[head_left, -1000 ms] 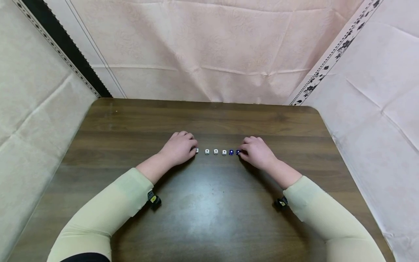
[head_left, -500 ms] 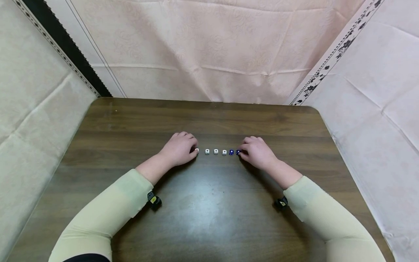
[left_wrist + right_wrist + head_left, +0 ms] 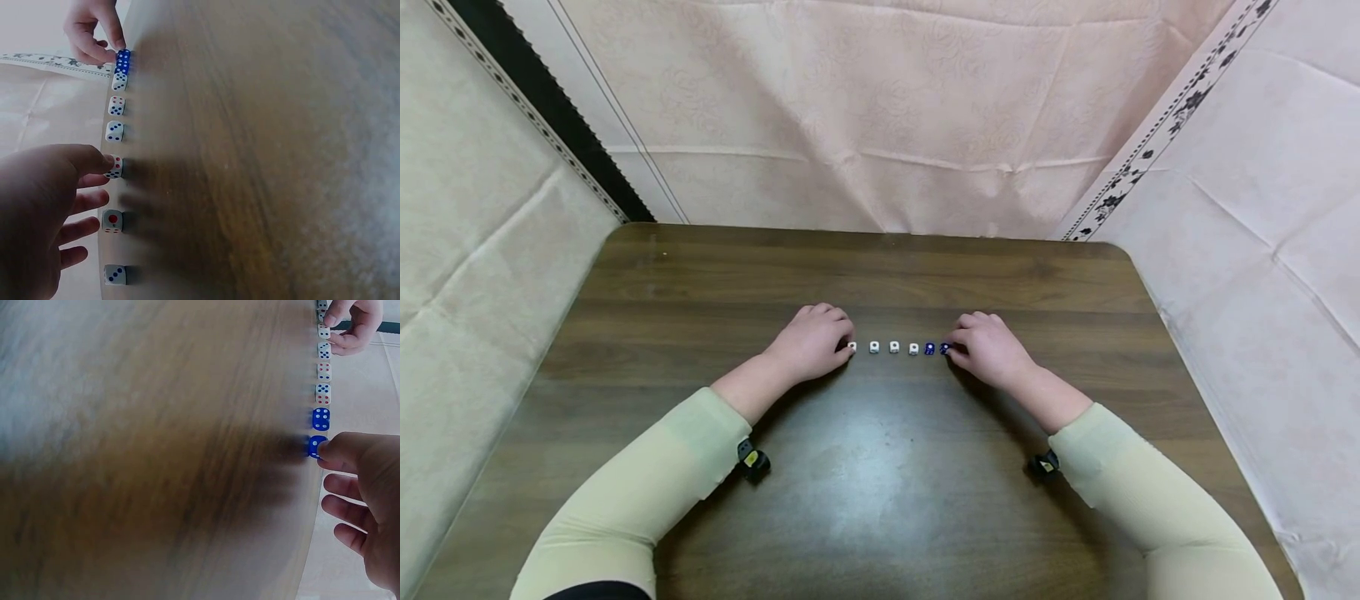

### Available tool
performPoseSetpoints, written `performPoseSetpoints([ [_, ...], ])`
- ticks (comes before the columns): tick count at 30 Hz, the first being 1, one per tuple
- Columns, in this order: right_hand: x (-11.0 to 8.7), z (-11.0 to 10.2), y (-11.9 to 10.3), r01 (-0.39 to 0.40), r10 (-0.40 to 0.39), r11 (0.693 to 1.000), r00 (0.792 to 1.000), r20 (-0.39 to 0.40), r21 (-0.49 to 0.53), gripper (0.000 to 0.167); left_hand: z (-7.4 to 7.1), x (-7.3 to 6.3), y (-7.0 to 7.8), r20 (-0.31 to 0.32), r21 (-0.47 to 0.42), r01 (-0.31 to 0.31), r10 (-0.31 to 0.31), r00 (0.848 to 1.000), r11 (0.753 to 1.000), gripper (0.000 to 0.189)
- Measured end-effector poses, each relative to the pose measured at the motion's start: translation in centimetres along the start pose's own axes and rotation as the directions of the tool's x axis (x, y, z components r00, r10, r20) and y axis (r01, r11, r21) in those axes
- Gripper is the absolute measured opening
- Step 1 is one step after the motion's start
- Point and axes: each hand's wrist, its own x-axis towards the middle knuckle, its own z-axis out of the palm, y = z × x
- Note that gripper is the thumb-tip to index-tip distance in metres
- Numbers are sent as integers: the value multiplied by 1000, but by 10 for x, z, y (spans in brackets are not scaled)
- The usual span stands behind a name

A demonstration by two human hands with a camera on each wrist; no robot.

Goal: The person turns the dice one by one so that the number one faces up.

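Observation:
A row of small dice runs across the wooden table between the two hands. My left hand [image 3: 811,340] pinches a white die [image 3: 115,167] with thumb and index finger, its other fingers spread. Two more white dice, one with a large red pip [image 3: 112,221] and one with blue pips [image 3: 115,275], stand beside those fingers, hidden under the hand in the head view. My right hand [image 3: 988,348] pinches the blue die [image 3: 316,447] at the right end. Next to it stands a second blue die [image 3: 321,419], then white dice [image 3: 894,347] spaced toward the left hand.
The brown wooden table [image 3: 865,500] has rounded far corners. Pale cloth [image 3: 880,117] hangs behind it, with white cloth [image 3: 1262,250] along the right side. A small black camera [image 3: 752,460] sits at the left wrist, another black camera [image 3: 1042,467] at the right.
The left hand has shifted very slightly toward the body, and the white die at its fingertips has moved a little with it. The right hand and the other dice stay in place.

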Motion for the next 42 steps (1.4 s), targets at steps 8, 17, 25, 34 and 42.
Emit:
performPoseSetpoints([
  [8,1,0,-2,-1,1,1000,1000,4,9,13,0,-2,0,5,8,8,-8,1000,1000,17],
  [17,1,0,-4,-3,3,1000,1000,8,2,13,-1,-5,0,12,-7,15,-15,1000,1000,19],
  [25,0,-1,-5,14,-14,1000,1000,-13,6,13,-8,-11,-1,13,-4,12,-12,1000,1000,23],
  [34,-2,-3,-3,19,-19,1000,1000,-25,4,14,-18,-27,-13,-23,-20,21,-22,999,1000,22],
  [42,-2,1,3,-2,2,998,1000,0,58,16,-26,-42,-25,-65,-52,62,-65,996,997,26],
])
